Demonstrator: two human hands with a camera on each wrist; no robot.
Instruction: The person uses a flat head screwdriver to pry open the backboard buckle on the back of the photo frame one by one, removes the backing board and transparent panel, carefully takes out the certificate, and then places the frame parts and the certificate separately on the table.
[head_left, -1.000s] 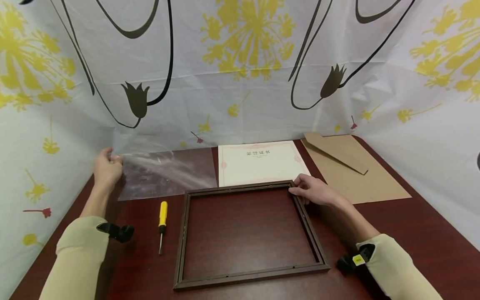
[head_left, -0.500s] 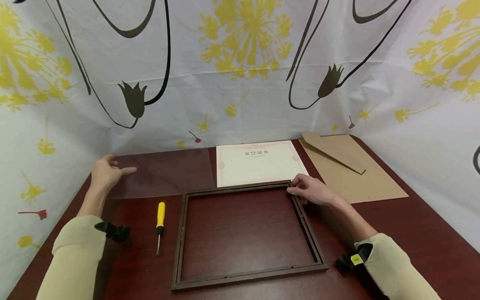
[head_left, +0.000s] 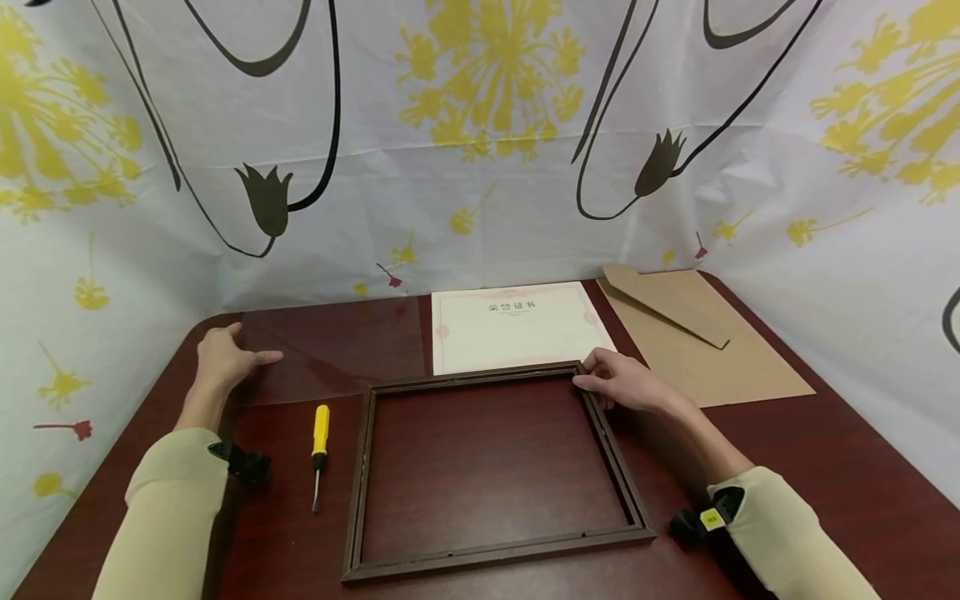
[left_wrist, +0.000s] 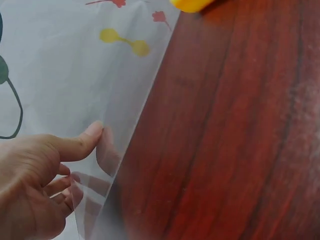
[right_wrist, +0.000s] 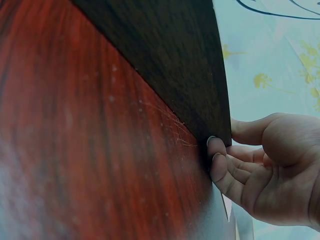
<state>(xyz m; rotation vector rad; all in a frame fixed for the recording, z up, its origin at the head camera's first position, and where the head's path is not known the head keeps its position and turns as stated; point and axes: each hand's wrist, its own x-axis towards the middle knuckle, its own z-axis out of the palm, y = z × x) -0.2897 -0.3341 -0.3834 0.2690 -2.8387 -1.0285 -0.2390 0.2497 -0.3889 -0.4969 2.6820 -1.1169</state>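
Observation:
A dark brown picture frame (head_left: 495, 556) lies on the table in the head view. My right hand (head_left: 624, 380) pinches its far right corner, with the thumb on the inner edge; in the right wrist view the fingers curl at the tip of the dark wooden frame (right_wrist: 170, 55). A clear plastic sheet (head_left: 345, 346) lies flat at the back left. At its left edge is my left hand (head_left: 228, 358), thumb stretched out over the sheet. The left wrist view has the thumb tip touching the transparent sheet (left_wrist: 122, 107), the other fingers loosely bent by its edge.
A yellow-handled screwdriver (head_left: 320, 442) lies left of the frame. Behind the frame is a cream certificate (head_left: 517, 337), and at the back right a brown backing board (head_left: 720, 350) with a stand flap. A patterned white curtain (head_left: 450, 192) encloses the dark red table (head_left: 795, 467).
The left hand has lowered the lifted left edge of the plastic sheet onto the table and moved slightly right and nearer. The right hand stays on the frame's corner.

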